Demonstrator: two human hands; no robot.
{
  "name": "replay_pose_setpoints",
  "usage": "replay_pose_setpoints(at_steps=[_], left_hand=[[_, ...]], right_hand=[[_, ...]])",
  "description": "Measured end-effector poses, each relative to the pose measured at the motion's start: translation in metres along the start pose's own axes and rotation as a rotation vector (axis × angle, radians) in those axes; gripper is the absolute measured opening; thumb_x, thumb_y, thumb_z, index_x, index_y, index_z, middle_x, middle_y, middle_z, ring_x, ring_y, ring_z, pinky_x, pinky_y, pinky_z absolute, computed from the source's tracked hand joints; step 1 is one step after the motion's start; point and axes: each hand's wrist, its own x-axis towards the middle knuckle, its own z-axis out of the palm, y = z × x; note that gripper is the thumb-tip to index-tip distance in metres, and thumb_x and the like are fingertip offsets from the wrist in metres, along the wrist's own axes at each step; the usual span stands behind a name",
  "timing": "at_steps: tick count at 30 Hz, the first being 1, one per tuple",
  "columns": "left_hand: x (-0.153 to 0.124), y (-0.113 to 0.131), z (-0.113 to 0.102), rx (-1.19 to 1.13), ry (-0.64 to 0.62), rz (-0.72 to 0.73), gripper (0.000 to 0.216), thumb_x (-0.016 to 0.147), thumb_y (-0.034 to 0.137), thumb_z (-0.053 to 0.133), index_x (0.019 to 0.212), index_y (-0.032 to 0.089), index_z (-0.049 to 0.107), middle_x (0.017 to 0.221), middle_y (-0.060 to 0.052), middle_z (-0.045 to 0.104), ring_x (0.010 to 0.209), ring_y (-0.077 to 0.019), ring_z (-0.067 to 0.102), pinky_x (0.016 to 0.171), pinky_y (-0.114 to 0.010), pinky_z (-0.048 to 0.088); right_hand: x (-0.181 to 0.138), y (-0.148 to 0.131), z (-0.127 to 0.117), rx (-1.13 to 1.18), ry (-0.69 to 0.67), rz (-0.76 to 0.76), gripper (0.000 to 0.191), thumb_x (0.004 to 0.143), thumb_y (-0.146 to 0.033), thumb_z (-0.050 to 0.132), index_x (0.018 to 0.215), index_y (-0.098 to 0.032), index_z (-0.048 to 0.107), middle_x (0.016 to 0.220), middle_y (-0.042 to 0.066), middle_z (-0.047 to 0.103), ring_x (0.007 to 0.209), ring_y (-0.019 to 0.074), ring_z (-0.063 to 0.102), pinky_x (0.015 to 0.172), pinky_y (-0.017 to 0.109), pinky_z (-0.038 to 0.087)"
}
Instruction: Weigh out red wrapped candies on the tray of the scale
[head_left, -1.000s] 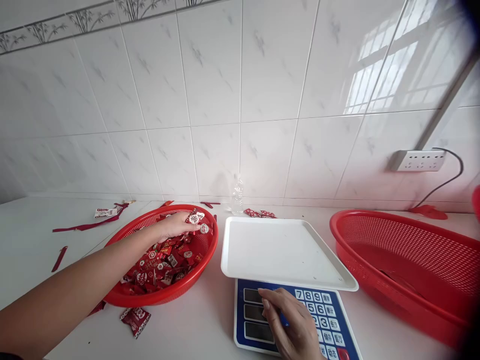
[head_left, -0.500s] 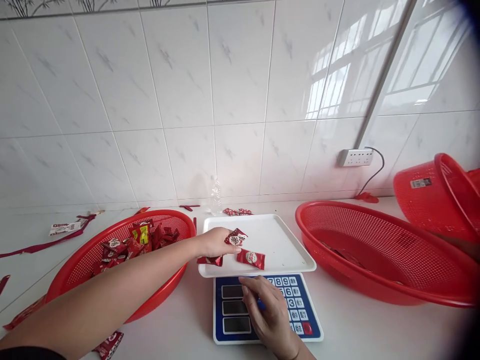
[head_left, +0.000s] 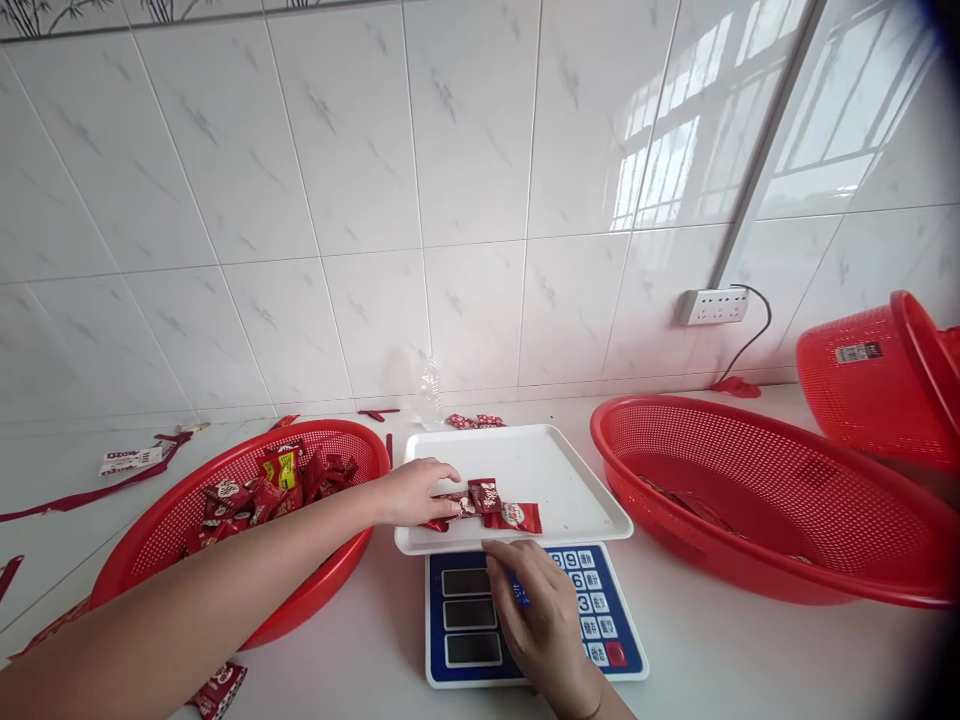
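My left hand (head_left: 420,490) is over the left part of a white scale tray (head_left: 540,450), with thumb and fingers apart. Small red wrapped packets lie by its fingertips: a dark red packet (head_left: 485,496) and, to its right, a brighter red packet (head_left: 517,517). Another packet is partly hidden under the hand. My right hand (head_left: 536,605) hovers at the blue scale panel (head_left: 472,612), covering part of its keys. Its fingers are curled, thumb and forefinger tips close together, and nothing shows between them.
At left stands a red basket (head_left: 330,432) holding several red packets. A larger red basket (head_left: 675,420) at right has a few flat pieces inside. Behind it another red basket (head_left: 840,390) leans on its side. A clear plastic bottle (head_left: 430,390) stands by the wall.
My left hand has let go of the dark red packet onto the tray and drawn slightly left, fingers parted. The brighter packet sits slightly further right. My right hand has hardly moved.
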Motion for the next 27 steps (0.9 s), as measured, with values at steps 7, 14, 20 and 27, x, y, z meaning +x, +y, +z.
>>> replay_pose_setpoints(at_steps=[7, 14, 20, 27], left_hand=[[-0.012, -0.004, 0.001, 0.069, 0.013, -0.062, 0.046, 0.078, 0.038, 0.064, 0.12, 0.021, 0.06, 0.11, -0.008, 0.066, 0.1, -0.0266, 0.062, 0.084, -0.031, 0.046], [-0.008, 0.002, 0.018, 0.044, 0.15, -0.116, 0.041, 0.084, 0.017, 0.051, 0.124, 0.022, 0.054, 0.131, -0.009, 0.054, 0.115, -0.0257, 0.055, 0.095, -0.033, 0.042], [-0.005, 0.009, 0.02, -0.097, 0.128, -0.161, 0.042, 0.086, 0.019, 0.046, 0.127, 0.022, 0.048, 0.131, -0.01, 0.054, 0.076, -0.0159, 0.067, 0.067, -0.026, 0.052], [-0.009, 0.008, 0.024, -0.1, 0.103, -0.048, 0.036, 0.075, 0.028, 0.065, 0.111, 0.022, 0.062, 0.119, -0.008, 0.057, 0.104, -0.0237, 0.06, 0.091, -0.031, 0.046]], right_hand=[[-0.005, 0.021, 0.007, -0.537, 0.031, 0.093, 0.034, 0.096, -0.035, 0.044, 0.123, -0.018, 0.055, 0.108, 0.01, 0.071, 0.109, 0.0302, 0.06, 0.105, 0.058, 0.023], [-0.007, 0.021, 0.01, -0.551, -0.043, 0.134, 0.036, 0.096, -0.041, 0.042, 0.117, -0.018, 0.06, 0.103, 0.009, 0.072, 0.105, 0.03, 0.063, 0.107, 0.064, 0.016], [-0.004, 0.013, 0.01, -0.463, -0.039, 0.079, 0.027, 0.096, -0.034, 0.045, 0.112, -0.02, 0.061, 0.099, 0.007, 0.073, 0.095, 0.0232, 0.066, 0.11, 0.057, 0.015], [-0.005, 0.012, 0.011, -0.456, -0.04, 0.069, 0.025, 0.095, -0.031, 0.045, 0.111, -0.022, 0.061, 0.098, 0.006, 0.074, 0.096, 0.023, 0.066, 0.11, 0.056, 0.015]])
